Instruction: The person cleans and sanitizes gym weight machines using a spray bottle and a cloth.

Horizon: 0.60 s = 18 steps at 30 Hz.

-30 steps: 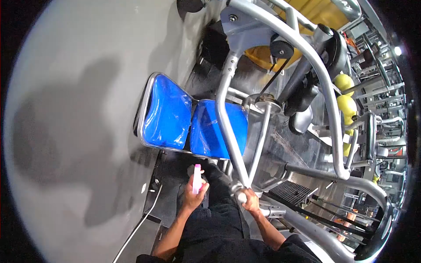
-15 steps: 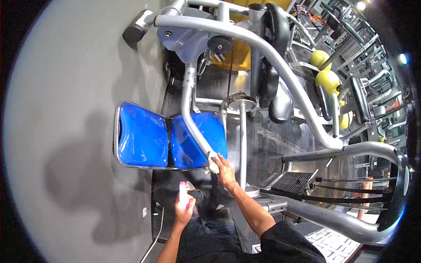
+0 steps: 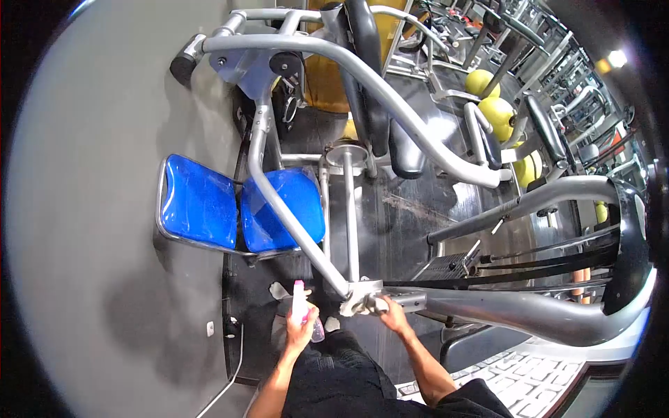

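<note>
My left hand (image 3: pixel 300 331) is closed around a spray bottle (image 3: pixel 299 301) with a white and pink head and a clear lower part, held upright in front of my legs. My right hand (image 3: pixel 395 318) grips a whitish cloth (image 3: pixel 357 301). The cloth is pressed against the lower end of the long silver tube (image 3: pixel 296 226) of a gym machine, where it meets a joint. My fingers and the cloth partly hide that joint.
A blue padded chair (image 3: pixel 282 209) stands beside the grey wall (image 3: pixel 90 209), behind the tube. To the right, a thick silver frame (image 3: pixel 516 310) carries black straps. Farther back are a black pad (image 3: pixel 408 150), yellow balls (image 3: pixel 496 117) and more gym machines. A white cable runs along the wall's foot.
My right hand and the cloth have moved down the silver tube to its lower end. The view has shifted, and my left hand still holds the spray bottle.
</note>
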{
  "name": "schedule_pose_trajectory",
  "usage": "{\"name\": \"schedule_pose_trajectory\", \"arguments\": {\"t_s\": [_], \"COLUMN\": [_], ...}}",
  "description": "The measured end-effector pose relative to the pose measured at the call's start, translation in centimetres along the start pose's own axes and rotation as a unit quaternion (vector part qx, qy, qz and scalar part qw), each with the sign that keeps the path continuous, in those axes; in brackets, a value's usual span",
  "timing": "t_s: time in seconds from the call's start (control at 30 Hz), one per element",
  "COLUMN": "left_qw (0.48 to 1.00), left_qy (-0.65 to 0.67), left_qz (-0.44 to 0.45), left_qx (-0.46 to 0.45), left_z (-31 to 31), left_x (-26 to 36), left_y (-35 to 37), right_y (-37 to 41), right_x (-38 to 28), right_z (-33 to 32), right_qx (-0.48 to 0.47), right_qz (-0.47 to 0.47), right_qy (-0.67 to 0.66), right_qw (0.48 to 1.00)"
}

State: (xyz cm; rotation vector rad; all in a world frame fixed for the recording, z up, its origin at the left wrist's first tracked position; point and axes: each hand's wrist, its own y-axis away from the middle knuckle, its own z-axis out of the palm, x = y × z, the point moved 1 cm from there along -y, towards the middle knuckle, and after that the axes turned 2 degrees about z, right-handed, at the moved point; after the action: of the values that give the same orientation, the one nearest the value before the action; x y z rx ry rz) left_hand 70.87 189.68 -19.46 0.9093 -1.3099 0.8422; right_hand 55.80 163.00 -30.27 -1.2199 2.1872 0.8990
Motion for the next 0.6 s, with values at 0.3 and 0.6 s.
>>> {"name": "schedule_pose_trajectory", "arguments": {"t_s": [0.3,0.6], "left_qw": [0.996,0.997], "left_qy": [-0.078,-0.043], "left_qz": [0.047,-0.027], "left_qx": [0.007,0.054], "left_z": [1.7,1.7], "left_x": [-0.7,-1.7], "left_y": [4.4,6.3], "right_y": [-2.1,-0.2], "right_x": [1.8,-5.2], "right_z": [-2.4,1.8], "right_qx": [-0.053,0.054], "right_qz": [0.013,-0.015], "right_qy": [0.09,0.206], "right_qw": [0.994,0.977]}}
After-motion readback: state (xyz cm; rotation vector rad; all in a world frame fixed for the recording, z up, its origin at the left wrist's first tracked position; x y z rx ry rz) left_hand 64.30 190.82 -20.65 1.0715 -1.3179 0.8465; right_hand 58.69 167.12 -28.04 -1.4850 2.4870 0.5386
